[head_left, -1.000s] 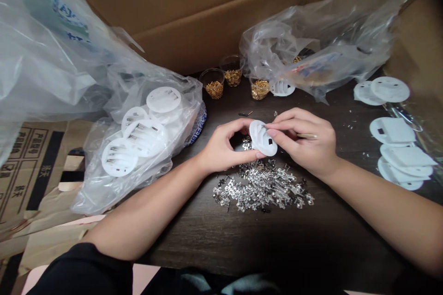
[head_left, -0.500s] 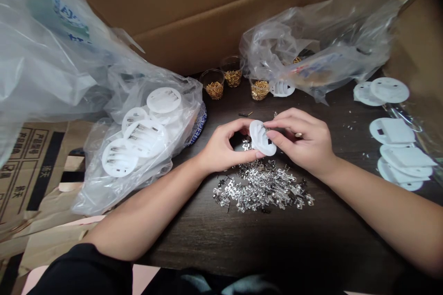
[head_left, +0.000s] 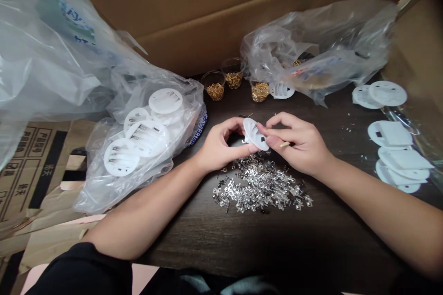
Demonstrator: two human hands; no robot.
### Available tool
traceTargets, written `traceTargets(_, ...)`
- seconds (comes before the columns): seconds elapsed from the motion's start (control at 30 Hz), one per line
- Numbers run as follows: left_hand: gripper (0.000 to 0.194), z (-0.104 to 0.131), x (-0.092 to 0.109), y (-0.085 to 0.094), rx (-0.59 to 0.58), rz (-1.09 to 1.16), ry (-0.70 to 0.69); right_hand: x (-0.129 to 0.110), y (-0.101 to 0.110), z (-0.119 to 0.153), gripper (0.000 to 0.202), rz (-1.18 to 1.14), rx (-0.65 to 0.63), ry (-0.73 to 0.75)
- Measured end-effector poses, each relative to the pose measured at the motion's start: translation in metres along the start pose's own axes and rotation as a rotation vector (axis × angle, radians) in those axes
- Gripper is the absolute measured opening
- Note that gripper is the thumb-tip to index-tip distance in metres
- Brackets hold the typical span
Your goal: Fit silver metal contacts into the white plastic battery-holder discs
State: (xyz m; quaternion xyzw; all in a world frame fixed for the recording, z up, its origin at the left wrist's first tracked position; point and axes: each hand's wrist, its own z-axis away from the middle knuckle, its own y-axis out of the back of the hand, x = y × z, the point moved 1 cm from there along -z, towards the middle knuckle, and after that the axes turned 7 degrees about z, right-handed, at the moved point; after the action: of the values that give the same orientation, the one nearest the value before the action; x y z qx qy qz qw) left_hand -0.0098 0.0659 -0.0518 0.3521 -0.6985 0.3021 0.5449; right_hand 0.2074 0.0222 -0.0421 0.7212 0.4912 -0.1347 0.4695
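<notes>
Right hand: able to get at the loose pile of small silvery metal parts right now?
Probably yes: the silvery metal parts lie mostly uncovered on the dark wood-grain table near the right hand, nothing visibly between. That hand does hold a thin beige stick, though.

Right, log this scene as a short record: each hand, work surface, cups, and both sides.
Left hand: holds a white disc by its edge, tilted
Right hand: at the disc's right side; a slim pale stick shows in its grip
Surface: dark tabletop, loose metal parts heaped below the disc
Cups: three clear cups, gold-coloured pieces inside
Left side: more discs among clear plastic
Right side: overlapping white pieces
</notes>
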Motion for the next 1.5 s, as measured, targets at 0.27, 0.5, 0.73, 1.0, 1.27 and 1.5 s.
traceTargets(0.27,0.043,-0.003,0.006,-0.002,-0.027,0.175,0.069,-0.016,0.016,-0.021,0.045,-0.652,0.261,-0.345)
traceTargets(0.5,0.050,-0.003,0.004,-0.006,-0.005,0.259,0.120,-0.032,0.004,-0.069,0.078,-1.031,0.260,-0.450)
traceTargets(0.73,0.048,-0.003,0.002,-0.006,0.007,0.310,0.134,-0.029,-0.023,-0.067,0.078,-1.019,0.298,-0.437)
traceTargets(1.0,0.049,-0.004,0.002,-0.005,-0.005,0.297,0.134,-0.029,-0.022,-0.066,0.075,-0.597,0.354,-0.384)
traceTargets(1.27,0.049,-0.004,-0.001,-0.004,-0.005,0.274,0.135,-0.024,-0.031,-0.063,0.068,-0.773,0.385,-0.354)
traceTargets(1.5,0.048,-0.003,-0.004,-0.003,-0.015,0.283,0.133,-0.026,-0.033,-0.060,0.069,-0.570,0.385,-0.288)
